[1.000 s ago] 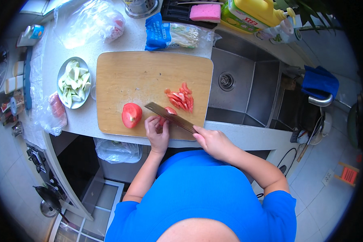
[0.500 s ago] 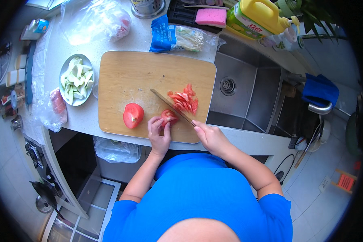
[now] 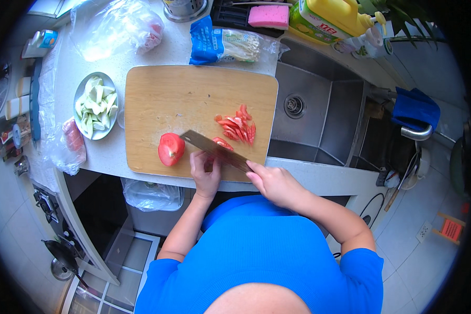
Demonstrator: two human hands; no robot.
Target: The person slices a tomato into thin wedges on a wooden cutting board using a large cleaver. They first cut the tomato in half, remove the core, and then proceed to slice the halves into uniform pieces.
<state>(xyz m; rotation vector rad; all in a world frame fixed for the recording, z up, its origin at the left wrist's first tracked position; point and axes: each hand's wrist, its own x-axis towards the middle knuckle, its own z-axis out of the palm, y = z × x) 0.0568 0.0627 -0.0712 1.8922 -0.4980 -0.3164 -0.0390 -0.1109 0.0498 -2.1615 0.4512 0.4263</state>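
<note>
My right hand (image 3: 275, 184) grips the knife (image 3: 214, 149) beside the tomato slices (image 3: 223, 143) near the surface's (image 3: 104, 154) front edge, while my left hand (image 3: 205, 175) curls close by, hold hidden, so a slipping stroke could cut it.

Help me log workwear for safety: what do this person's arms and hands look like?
A bright blue, finely ribbed top has short sleeves; the forearms are bare. The left hand and right hand are ungloved, with no watch or bracelet visible.
</note>
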